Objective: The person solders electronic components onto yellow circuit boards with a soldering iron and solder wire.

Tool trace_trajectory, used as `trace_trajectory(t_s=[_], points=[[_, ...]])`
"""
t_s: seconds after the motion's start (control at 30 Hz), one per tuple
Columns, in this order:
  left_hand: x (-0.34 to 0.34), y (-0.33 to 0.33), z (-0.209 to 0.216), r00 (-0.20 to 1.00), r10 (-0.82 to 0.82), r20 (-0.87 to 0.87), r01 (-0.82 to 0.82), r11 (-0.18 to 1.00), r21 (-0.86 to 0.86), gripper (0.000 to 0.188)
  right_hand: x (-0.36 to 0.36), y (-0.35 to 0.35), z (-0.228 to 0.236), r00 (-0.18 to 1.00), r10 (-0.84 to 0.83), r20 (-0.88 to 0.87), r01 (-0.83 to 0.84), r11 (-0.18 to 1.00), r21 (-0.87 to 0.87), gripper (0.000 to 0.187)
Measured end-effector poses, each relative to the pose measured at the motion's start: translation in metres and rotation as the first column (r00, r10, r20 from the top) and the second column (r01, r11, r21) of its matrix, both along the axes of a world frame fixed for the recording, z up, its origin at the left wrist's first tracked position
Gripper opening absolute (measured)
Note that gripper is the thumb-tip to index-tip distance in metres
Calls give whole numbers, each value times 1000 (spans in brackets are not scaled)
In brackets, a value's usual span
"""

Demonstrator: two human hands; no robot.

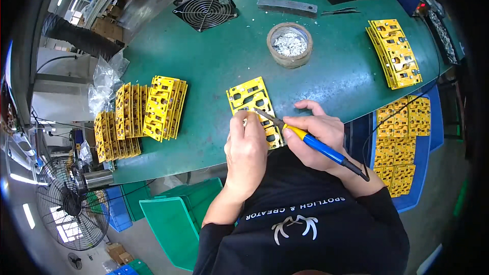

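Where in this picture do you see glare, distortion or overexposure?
Head view: pale glare lies on the flat green tabletop, right of centre; head view: fisheye bends the tabletop's edges, corners go black; head view: white patches behind the large black wire-cage fan look overexposed.

On a green table (pixel 214 66), the right hand (pixel 322 140) grips a blue-and-yellow soldering iron (pixel 326 150), its tip reaching over a yellow board (pixel 248 90) beside the left hand (pixel 247 147). The left fingertips rest at that board; whether they pinch a small part is hard to tell. Beyond stand a round tub (pixel 302 61) of silvery bits and a black fan (pixel 206 10); upright yellow boards (pixel 162 107) crowd the table's left side.
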State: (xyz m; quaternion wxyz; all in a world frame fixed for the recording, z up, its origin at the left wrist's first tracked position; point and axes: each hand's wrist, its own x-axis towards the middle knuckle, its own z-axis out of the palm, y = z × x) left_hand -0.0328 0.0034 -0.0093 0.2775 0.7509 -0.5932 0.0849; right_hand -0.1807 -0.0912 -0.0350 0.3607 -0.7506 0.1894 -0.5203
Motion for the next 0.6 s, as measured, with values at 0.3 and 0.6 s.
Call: trace_trajectory(t_s=[0.3,0.6], points=[[5,8,2,1000,-18,16,15,988,152,42,0,1,2,1000,8,-2,-8,1000,18,16],[5,12,3,1000,-14,11,12,975,223,47,0,1,2,1000,5,4,-5,1000,14,15]])
